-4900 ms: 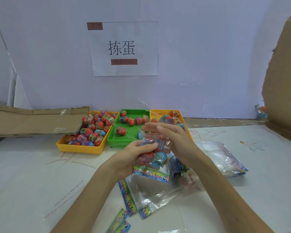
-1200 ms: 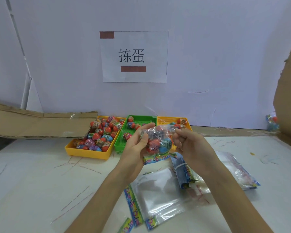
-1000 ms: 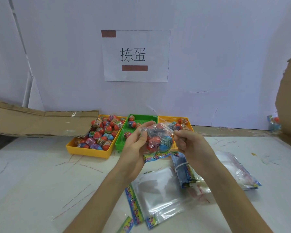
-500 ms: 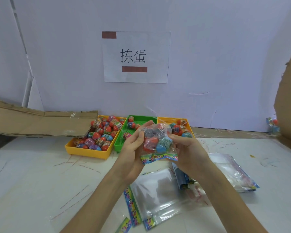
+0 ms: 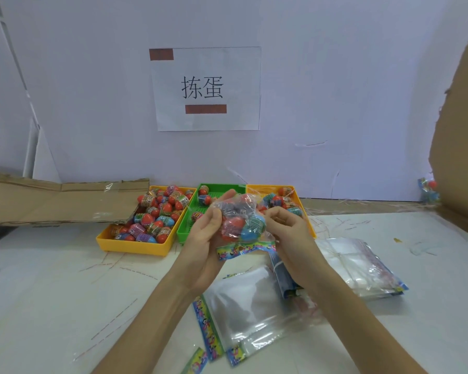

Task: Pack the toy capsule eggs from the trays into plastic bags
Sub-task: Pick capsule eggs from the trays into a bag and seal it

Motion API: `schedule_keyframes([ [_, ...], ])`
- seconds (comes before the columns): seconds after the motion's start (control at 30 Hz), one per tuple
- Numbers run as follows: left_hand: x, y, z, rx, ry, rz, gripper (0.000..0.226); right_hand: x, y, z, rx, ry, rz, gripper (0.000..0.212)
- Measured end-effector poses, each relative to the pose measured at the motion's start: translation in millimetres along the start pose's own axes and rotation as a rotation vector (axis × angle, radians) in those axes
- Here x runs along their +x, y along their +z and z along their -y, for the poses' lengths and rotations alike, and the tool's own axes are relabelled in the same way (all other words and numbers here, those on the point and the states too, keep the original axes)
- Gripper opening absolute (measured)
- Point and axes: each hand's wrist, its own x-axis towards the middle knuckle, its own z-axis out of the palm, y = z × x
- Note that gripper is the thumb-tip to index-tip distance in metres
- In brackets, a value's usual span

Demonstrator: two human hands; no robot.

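Note:
A clear plastic bag [image 5: 241, 225] filled with several red and blue capsule eggs is held up between my hands above the table. My left hand [image 5: 204, 244] cups it from the left side and below. My right hand [image 5: 287, 233] grips its right side with curled fingers. The bag's colourful printed strip hangs at the bottom. Behind stand a yellow tray [image 5: 135, 245] heaped with eggs, a green tray [image 5: 185, 228] holding a few eggs, and a second yellow tray [image 5: 307, 220] with several eggs, partly hidden by my hands.
Empty clear bags [image 5: 249, 309] with colourful strips lie on the white table under my forearms. A stack of bags [image 5: 362, 268] lies to the right. Flattened cardboard [image 5: 57, 201] lies at the back left, a cardboard wall [image 5: 459, 147] rises at the right.
Over the last seconds the filled bag was lifted and turned between my hands. My right hand moved from the bag's top edge down onto its right side.

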Motion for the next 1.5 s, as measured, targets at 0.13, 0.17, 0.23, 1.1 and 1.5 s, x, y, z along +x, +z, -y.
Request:
schedule_keyframes([
  [0.13, 2.4, 1.4, -0.5, 0.16, 0.076, -0.042, 0.043, -3.2, -0.4, 3.9, -0.217, -0.198, -0.038, 0.024],
  [0.17, 2.9, 1.4, -0.1, 0.19, 0.097, -0.062, 0.043, -2.8, -0.9, 4.0, -0.257, -0.21, -0.024, 0.02],
  [0.23, 3.5, 0.0, 0.4, 0.262, 0.14, -0.103, 0.04, -1.0, -2.6, 4.7, -0.294, -0.186, 0.006, 0.027],
  [1.1, -0.4, 0.6, 10.4, 0.513, 0.197, -0.055, 0.037, -0.7, 0.9, -3.0, -0.198, -0.003, 0.192, 0.03],
  [1.5, 5.0, -4.2, 11.5, 0.415, 0.111, -0.132, 0.048, 0.2, 2.8, -2.9, -0.193, -0.149, 0.085, 0.019],
])
